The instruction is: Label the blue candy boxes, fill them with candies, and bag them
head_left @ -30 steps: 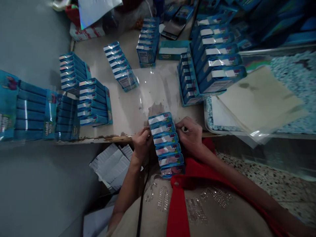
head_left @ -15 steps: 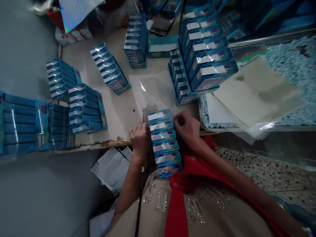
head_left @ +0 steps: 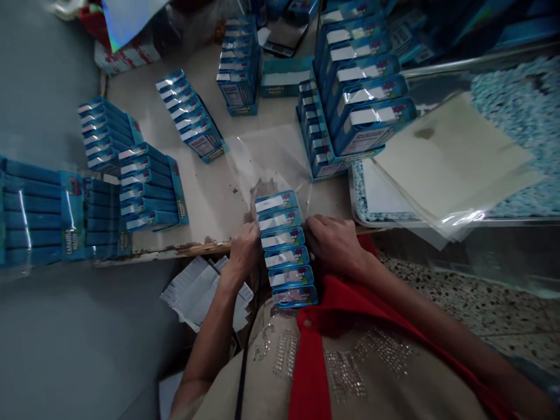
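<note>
While a row of blue boxes (head_left: 286,256) is standing at the near edge of the worktop (head_left: 205,210), the left hand (head_left: 245,242) is flanking it at ten o'clock, the right hand (head_left: 335,242) at two. Fingers are curling inward on both; tips are hiding, so cannot tell what either grip is pinching. Clear plastic (head_left: 271,154) is spreading toward twelve. Pale sheets (head_left: 455,151) are partly covering a tray (head_left: 394,223) at two.

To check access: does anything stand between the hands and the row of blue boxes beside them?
Perhaps clear plastic, which shows at the far end of the row of blue boxes; whether it passes between them and the left hand or right hand, I cannot tell. Nothing else shows there.
</note>
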A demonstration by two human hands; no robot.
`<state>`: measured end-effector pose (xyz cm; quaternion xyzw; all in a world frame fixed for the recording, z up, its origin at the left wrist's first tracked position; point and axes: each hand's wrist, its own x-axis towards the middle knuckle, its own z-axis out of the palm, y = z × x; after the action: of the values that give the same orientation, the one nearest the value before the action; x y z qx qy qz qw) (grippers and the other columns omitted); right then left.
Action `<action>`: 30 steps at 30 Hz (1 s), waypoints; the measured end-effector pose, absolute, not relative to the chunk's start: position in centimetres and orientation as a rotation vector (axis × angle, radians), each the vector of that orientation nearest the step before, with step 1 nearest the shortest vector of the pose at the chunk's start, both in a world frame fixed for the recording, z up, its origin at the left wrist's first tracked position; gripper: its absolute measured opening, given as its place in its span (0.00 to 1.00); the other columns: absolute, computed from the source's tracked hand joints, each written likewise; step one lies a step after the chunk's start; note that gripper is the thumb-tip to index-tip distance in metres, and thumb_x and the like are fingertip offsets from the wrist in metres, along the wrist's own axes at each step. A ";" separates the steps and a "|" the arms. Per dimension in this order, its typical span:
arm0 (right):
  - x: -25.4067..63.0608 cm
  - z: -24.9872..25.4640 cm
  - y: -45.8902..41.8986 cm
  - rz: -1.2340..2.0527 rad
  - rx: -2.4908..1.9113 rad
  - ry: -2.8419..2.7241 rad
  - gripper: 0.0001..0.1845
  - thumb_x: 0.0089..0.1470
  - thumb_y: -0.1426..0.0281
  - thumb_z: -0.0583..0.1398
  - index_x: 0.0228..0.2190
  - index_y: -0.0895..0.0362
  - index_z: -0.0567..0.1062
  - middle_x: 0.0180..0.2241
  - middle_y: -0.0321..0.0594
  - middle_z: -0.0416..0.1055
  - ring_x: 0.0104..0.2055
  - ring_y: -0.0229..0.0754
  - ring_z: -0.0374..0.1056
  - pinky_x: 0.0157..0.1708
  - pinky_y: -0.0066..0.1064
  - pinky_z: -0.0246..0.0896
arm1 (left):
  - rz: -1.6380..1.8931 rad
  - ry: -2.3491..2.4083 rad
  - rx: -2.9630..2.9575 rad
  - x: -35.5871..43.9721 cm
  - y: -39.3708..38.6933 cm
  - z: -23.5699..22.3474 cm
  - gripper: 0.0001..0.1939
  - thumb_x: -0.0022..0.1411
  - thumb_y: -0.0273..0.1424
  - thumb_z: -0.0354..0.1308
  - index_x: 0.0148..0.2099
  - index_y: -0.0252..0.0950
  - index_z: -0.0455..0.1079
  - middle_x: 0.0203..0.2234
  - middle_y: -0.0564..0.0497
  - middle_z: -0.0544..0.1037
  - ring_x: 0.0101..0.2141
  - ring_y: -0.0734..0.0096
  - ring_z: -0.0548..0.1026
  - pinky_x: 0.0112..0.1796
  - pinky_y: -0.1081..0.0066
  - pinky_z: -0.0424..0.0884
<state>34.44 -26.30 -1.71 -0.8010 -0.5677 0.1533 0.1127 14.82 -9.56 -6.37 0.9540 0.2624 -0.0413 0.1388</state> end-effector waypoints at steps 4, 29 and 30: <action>34.2 -2.3 -29.5 0.387 -2.168 -1.812 0.11 0.67 0.72 0.59 0.31 0.54 0.77 0.29 0.43 0.78 0.28 0.43 0.67 0.29 0.38 0.37 | -0.115 0.627 2.841 12.5 -12.1 -5.5 0.07 0.70 0.23 0.58 0.38 0.37 0.75 0.35 0.40 0.82 0.39 0.52 0.81 0.41 0.61 0.75; 33.6 -6.8 -32.7 0.881 -1.572 -1.239 0.42 0.59 0.64 0.73 0.72 0.49 0.71 0.65 0.48 0.77 0.64 0.60 0.78 0.64 0.55 0.77 | 0.481 0.938 2.151 10.2 -20.6 -6.0 0.17 0.76 0.41 0.61 0.60 0.39 0.74 0.49 0.41 0.86 0.48 0.56 0.86 0.49 0.65 0.81; 33.4 -6.8 -32.7 0.837 -1.616 -1.284 0.42 0.59 0.65 0.73 0.71 0.50 0.72 0.64 0.49 0.78 0.63 0.60 0.78 0.63 0.54 0.77 | 0.476 0.920 2.234 10.3 -20.4 -6.2 0.13 0.78 0.39 0.58 0.56 0.38 0.77 0.46 0.41 0.87 0.46 0.57 0.87 0.48 0.66 0.81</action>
<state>33.36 -32.70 -6.78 -0.6511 -0.5173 0.3373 0.4412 10.27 -20.44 -6.18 0.8554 0.3522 0.1824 0.3332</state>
